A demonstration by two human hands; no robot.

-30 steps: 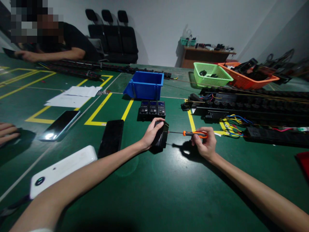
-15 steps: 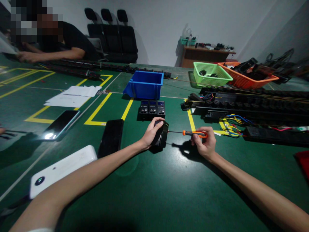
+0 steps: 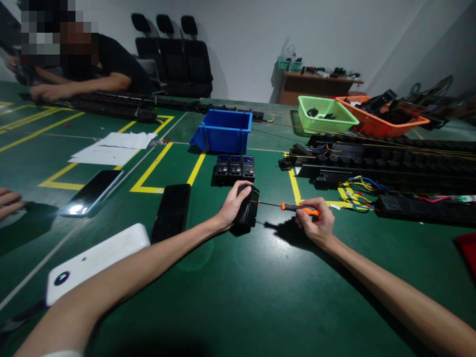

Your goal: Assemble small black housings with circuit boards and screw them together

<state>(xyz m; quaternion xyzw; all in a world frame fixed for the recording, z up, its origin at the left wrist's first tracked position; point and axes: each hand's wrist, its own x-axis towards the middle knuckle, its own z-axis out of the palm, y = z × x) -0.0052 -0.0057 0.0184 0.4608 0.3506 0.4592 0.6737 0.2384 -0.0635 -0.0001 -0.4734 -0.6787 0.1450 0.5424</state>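
My left hand (image 3: 234,204) is closed around a small black box-shaped device (image 3: 252,208), holding it on its side on the green table. An orange and black screwdriver (image 3: 293,207) is in my right hand (image 3: 316,221), gripped by the handle. Its thin shaft runs level to the left, and the tip meets the right-hand face of the device. Just behind my left hand stand three joined black modules (image 3: 234,169) with small dark blue windows. Past them is a blue plastic bin (image 3: 226,133).
Two phones (image 3: 171,210) (image 3: 92,192) and a white device (image 3: 98,260) lie to the left, near paper sheets (image 3: 115,148). Black rails (image 3: 372,161) with loose wires are at the right, before green (image 3: 327,119) and orange baskets (image 3: 386,128). A person (image 3: 111,64) sits at far left; another hand (image 3: 9,202) shows below.
My right hand's fingers have shifted on the screwdriver handle, which looks slightly turned. My left hand and the black device stay put. At the left edge, another person's hand has come further in.
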